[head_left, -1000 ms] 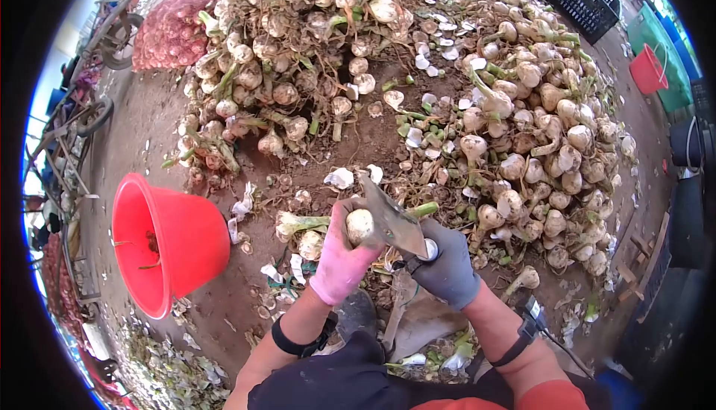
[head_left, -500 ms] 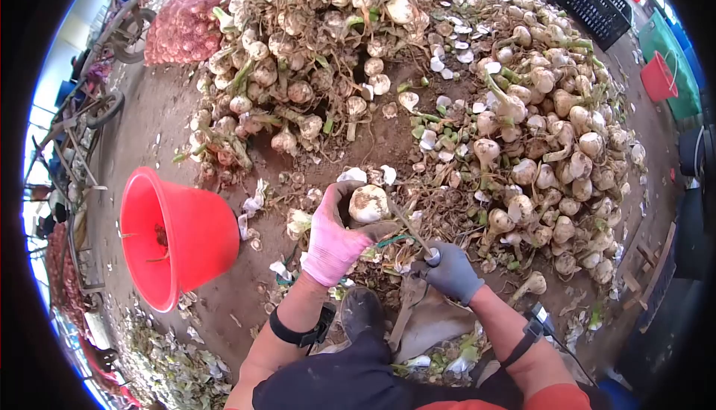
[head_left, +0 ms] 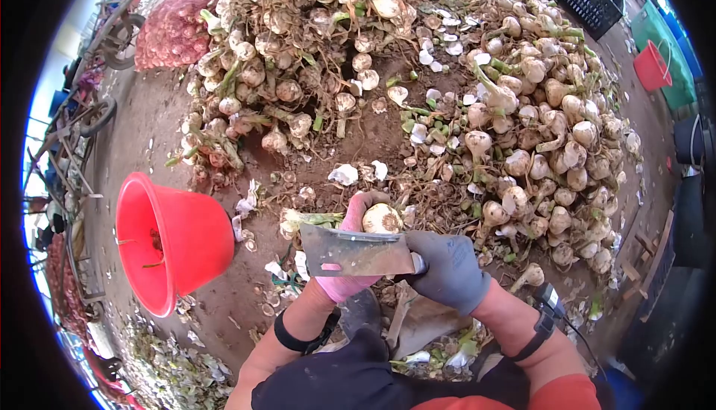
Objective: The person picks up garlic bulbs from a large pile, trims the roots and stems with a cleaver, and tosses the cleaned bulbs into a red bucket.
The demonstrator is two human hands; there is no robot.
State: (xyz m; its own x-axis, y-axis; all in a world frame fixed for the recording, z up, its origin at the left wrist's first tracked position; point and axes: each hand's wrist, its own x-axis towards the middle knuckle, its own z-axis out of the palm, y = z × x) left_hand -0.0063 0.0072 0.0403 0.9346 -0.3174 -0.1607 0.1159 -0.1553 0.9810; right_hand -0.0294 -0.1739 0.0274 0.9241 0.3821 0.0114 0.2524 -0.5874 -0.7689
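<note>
My left hand (head_left: pixel 353 215), in a pink glove with dirty fingers, grips a round garlic bulb (head_left: pixel 382 219). The bulb is whitish with brown soil on it and faces up between fingers and thumb. My right hand (head_left: pixel 452 270), in a grey glove, is wrapped round the handle of a cleaver (head_left: pixel 355 253). Its broad, dull blade lies crosswise over my left hand, just below the bulb, hiding the palm and part of the fingers. Left of the blade, a garlic bulb with a green stem (head_left: pixel 317 218) rests on the ground.
Garlic heaps lie ahead (head_left: pixel 287 60) and to the right (head_left: pixel 552 142). A red bucket (head_left: pixel 198 235) is tipped towards the left. Peelings (head_left: pixel 175 361) cover the ground at lower left. Farther off are a filled net sack (head_left: pixel 175 30), black crates (head_left: pixel 585 0) and another red bucket (head_left: pixel 652 65).
The cleaver has swung from a narrow, slanted view beside the bulb to broadside across my left hand. My right hand has come up, and the bulb has shifted slightly right and down.
</note>
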